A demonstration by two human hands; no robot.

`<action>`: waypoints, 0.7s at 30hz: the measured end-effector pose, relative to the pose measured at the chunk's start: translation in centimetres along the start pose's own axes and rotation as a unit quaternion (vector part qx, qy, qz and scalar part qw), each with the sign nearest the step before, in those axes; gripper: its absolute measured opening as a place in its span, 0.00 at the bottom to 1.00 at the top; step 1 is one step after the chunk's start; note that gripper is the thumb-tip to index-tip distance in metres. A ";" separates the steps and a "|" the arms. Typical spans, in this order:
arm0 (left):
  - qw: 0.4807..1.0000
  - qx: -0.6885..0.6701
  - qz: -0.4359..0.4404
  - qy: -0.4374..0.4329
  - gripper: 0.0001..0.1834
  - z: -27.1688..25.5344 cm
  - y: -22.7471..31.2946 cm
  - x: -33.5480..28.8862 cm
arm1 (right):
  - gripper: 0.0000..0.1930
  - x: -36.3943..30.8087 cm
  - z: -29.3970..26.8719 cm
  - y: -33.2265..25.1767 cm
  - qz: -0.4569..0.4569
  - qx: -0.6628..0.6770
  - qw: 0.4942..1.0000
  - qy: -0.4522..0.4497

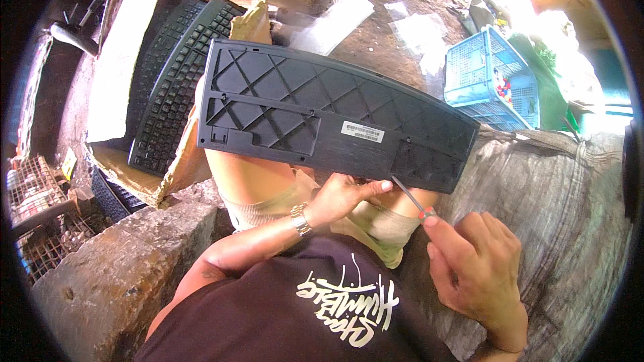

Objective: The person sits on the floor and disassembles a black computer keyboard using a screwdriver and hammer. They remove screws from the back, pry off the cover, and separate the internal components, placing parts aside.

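A black computer keyboard (335,110) lies face down across my lap, its ribbed underside and white label (362,132) showing. My left hand (340,199) grips its near edge, thumb on top and fingers hidden beneath. In my right hand (473,261) is a screwdriver (409,194) with a red collar on its handle. The shaft slants up and left, and its tip meets the keyboard near the front edge, just right of my left thumb. The fingers of the right hand wrap round most of the handle.
At left stands an open cardboard box (111,67) with more black keyboards (184,70). A rough stone block (121,275) and a wire basket (43,204) are at lower left. A blue plastic crate (486,74) stands at back right, and a grey woven sack (543,208) spreads at right.
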State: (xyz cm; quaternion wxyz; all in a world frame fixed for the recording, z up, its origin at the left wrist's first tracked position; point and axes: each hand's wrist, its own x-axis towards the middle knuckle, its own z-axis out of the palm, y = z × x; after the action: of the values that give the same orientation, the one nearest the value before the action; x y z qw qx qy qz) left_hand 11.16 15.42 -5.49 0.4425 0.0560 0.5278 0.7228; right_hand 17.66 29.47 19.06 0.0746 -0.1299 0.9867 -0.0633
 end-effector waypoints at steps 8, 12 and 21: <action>0.887 0.420 0.147 -0.124 0.13 -0.2 3.1 -2.3 | 0.17 0.1 0.6 0.7 -0.019 -0.016 0.999 0.020; 0.838 0.391 0.372 -0.083 0.14 1.3 5.8 -4.9 | 0.16 -0.2 0.3 1.0 -0.020 -0.041 0.999 0.002; 0.800 0.419 0.399 -0.160 0.21 2.1 6.7 -1.3 | 0.28 -0.8 -0.4 -0.4 0.015 -0.055 0.998 -0.002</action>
State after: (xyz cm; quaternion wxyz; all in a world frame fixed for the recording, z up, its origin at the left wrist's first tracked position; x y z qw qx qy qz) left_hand 9.24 15.71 1.34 0.1268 0.5567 0.6314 0.5247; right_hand 18.45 29.29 19.60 0.0705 -0.1190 0.9904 -0.0073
